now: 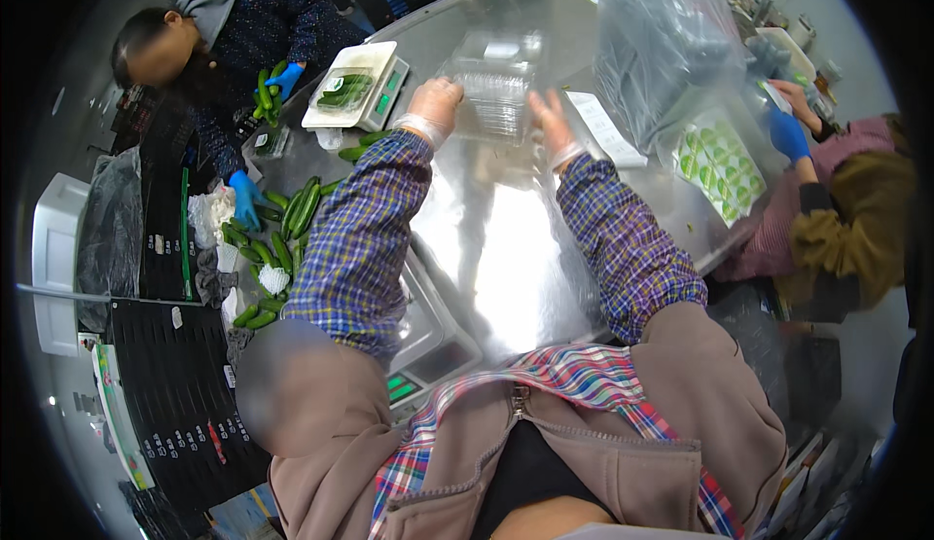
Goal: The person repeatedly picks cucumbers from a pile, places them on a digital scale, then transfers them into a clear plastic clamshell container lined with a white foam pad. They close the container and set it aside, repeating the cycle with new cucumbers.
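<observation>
A stack of clear plastic containers (pixel 494 102) stands on the steel table in front of me. My left hand (pixel 436 104), in a thin see-through glove, has its fingers curled against the stack's left edge. On the other side my right hand (pixel 553 124) has its fingers stretched out and somewhat blurred, close to the stack's right edge. Left of my left hand, a white scale (pixel 384 104) carries a clear pack of cucumbers (pixel 347 90). More loose cucumbers (pixel 304 209) lie beside my left forearm.
At left, a person in blue gloves holds cucumbers (pixel 265 97). Another scale (pixel 428 331) sits below my left forearm. Toward the right are a large clear bag (pixel 666 44), a white paper (pixel 605 129), a sheet of green labels (pixel 718 165) and another person's blue-gloved hand (pixel 788 134).
</observation>
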`<control>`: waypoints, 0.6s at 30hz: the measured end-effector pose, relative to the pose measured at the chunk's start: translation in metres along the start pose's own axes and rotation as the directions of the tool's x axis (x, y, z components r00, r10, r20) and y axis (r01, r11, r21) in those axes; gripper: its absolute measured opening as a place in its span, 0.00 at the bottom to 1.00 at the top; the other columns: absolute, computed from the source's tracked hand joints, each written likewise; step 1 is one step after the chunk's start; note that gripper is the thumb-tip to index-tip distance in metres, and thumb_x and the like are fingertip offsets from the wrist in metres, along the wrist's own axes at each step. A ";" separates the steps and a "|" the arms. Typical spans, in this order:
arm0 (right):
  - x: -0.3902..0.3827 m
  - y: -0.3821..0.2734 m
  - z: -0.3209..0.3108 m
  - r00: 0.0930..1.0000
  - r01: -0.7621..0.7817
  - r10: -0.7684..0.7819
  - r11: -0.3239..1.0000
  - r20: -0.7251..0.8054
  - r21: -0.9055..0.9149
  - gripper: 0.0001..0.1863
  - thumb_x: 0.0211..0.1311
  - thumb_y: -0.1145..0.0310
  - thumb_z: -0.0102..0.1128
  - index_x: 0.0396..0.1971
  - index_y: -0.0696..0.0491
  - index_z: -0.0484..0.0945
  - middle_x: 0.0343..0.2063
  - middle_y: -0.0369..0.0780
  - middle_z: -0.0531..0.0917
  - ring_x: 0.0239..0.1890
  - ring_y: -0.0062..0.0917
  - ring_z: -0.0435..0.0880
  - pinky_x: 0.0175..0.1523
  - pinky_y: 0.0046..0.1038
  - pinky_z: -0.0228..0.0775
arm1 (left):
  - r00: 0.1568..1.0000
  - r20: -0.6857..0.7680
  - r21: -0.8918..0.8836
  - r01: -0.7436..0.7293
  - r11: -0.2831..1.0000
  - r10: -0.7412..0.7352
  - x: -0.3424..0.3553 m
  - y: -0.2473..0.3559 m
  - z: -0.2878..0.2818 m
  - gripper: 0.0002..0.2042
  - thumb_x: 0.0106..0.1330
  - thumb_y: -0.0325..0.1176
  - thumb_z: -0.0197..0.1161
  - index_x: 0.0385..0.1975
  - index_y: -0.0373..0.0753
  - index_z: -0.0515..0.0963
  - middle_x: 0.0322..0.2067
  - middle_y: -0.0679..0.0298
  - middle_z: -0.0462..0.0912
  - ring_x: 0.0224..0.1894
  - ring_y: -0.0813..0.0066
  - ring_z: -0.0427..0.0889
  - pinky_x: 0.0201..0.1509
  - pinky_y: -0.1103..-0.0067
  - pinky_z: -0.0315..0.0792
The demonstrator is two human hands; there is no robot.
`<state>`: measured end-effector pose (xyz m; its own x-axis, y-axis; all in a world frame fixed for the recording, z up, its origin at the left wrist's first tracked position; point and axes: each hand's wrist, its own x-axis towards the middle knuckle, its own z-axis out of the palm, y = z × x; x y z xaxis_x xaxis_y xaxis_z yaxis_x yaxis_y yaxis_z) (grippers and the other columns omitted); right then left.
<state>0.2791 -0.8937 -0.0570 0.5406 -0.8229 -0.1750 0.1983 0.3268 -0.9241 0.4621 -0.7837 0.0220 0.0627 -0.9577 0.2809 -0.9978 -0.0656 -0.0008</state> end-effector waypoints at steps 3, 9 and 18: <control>0.013 0.033 0.004 0.995 0.085 -0.097 0.947 -0.024 -0.309 0.31 0.57 0.57 0.60 0.59 0.51 0.66 0.61 0.49 0.64 0.62 0.38 0.63 0.62 0.34 0.58 | 0.984 0.174 0.041 0.039 0.998 -0.045 0.006 -0.037 0.049 0.10 0.51 0.19 0.55 0.30 0.41 0.77 0.35 0.56 0.77 0.43 0.56 0.76 0.48 0.69 0.71; 0.038 0.033 0.010 0.562 0.772 -0.641 0.178 0.523 -0.610 0.18 0.47 0.70 0.61 0.43 0.50 0.76 0.46 0.41 0.75 0.51 0.39 0.71 0.56 0.37 0.62 | 0.960 -0.057 -0.384 0.231 0.894 -0.273 0.005 -0.075 0.074 0.06 0.56 0.21 0.55 0.31 0.37 0.77 0.33 0.55 0.79 0.39 0.56 0.77 0.44 0.71 0.71; 0.055 0.052 -0.007 0.700 0.636 -0.713 0.605 0.029 -0.480 0.16 0.56 0.75 0.54 0.46 0.56 0.76 0.47 0.43 0.77 0.50 0.33 0.76 0.58 0.31 0.64 | 0.925 -0.374 -0.446 -0.115 0.887 -0.069 -0.029 -0.011 -0.023 0.15 0.50 0.13 0.52 0.36 0.37 0.77 0.33 0.60 0.77 0.37 0.68 0.78 0.43 0.75 0.73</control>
<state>0.3135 -0.9249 -0.1175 0.2611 -0.7956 0.5466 0.0715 -0.5487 -0.8329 0.4708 -0.7492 0.0363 0.1197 -0.7761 0.6191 -0.9013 0.1766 0.3956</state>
